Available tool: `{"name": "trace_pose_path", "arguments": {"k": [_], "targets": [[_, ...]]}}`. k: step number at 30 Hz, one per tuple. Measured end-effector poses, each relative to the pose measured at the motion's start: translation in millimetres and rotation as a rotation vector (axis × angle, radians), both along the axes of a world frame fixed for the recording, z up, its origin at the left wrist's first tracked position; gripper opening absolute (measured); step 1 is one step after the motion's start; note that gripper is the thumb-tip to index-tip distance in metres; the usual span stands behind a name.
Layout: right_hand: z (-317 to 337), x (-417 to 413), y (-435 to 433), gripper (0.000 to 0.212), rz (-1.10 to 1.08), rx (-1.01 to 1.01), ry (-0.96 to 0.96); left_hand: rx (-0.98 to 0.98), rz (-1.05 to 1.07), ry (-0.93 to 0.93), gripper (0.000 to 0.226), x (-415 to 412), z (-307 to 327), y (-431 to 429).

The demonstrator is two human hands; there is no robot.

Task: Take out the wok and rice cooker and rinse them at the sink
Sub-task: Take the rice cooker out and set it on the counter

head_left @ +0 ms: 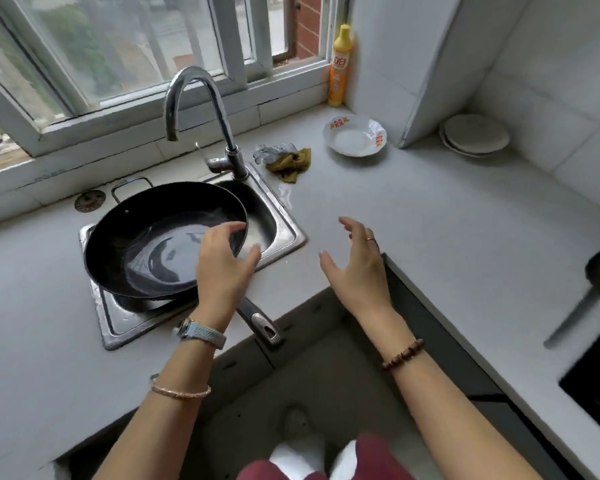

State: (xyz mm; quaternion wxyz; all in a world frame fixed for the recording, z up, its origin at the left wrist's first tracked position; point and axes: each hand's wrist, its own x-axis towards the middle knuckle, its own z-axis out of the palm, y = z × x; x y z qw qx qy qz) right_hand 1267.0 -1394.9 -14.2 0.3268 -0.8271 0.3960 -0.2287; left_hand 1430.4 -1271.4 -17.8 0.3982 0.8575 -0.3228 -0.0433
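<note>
Left hand (pixel 224 261) hovers loosely curved over the right rim of the wok (pixel 146 244), holding nothing (whether its fingertips touch the rim is unclear). Right hand (pixel 357 265) is spread wide above the counter (pixel 430 220), at the wok's 3 o'clock. The wok rests tilted across the sink (pixel 286 233), with its handle (pixel 262 325) toward 5 o'clock and the faucet (pixel 201 98) at 12.

Glossy black wok (pixel 153 251) – brushed steel sink (pixel 284 220), shiny chrome tap (pixel 201 98), matt pale countertop (pixel 430 216)

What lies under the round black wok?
The square stainless steel sink; its rim and right basin wall show. The black wok hides the basin floor and drain.
</note>
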Motion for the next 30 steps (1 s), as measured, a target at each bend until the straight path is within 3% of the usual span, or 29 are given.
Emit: {"name": "trace_pose_path", "arguments": {"k": [6, 15, 30], "targets": [[22.2, -101.9, -22.6, 0.052, -0.275, -0.055, -0.064, -0.058, -0.282, -0.103, 0.036, -56.1, 22.6, -57.9], [31.5, -300.0, 18.7, 0.046, -0.708, -0.192, -0.138, -0.068, -0.736, -0.072, 0.033, -215.6, 35.9, -97.5], [41.1, -585.8, 237.2, 0.042, -1.323, -0.259, -0.177, -0.125, -1.386, 0.052, 0.029, -519.6, 33.7, -45.7]]}}
